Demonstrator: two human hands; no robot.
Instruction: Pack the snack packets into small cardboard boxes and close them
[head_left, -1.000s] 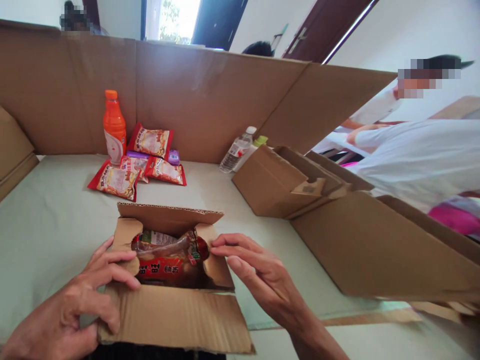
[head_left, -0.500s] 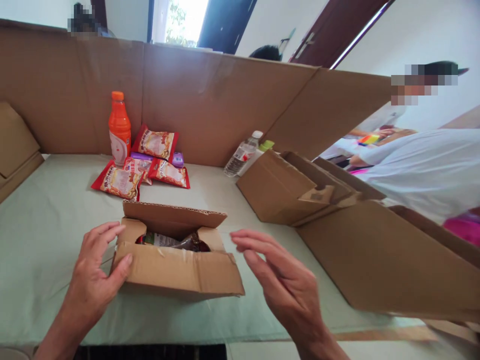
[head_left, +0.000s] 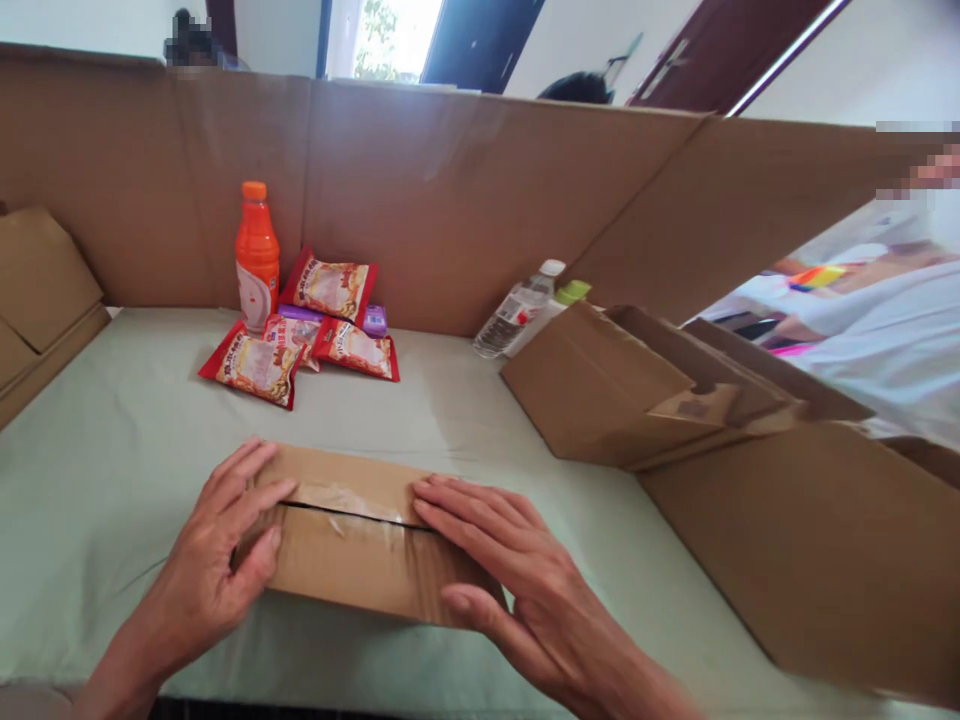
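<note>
A small cardboard box [head_left: 352, 560] stands on the cloth, its two long top flaps folded down with a thin dark gap between them. Bits of clear tape cling along the flap edges. My left hand [head_left: 217, 545] rests on the box's left end, fingers spread on the far flap and thumb on the near one. Across the right end lies my right hand [head_left: 510, 560], open, with its fingers stretched flat on the flaps and its thumb apart on the near flap. The contents of the box are hidden.
Behind the box are red snack packets [head_left: 255, 368], a purple pack [head_left: 375, 320] and an orange drink bottle [head_left: 256, 255]. A clear bottle [head_left: 517, 310] leans near larger open cartons [head_left: 600, 390] on the right. A cardboard wall [head_left: 450, 200] borders the back; another person's white sleeve [head_left: 885, 320] shows beyond.
The upright far flap and the near flap have come down over the box, covering the items inside. My right hand has moved left from beside the box onto its top.
</note>
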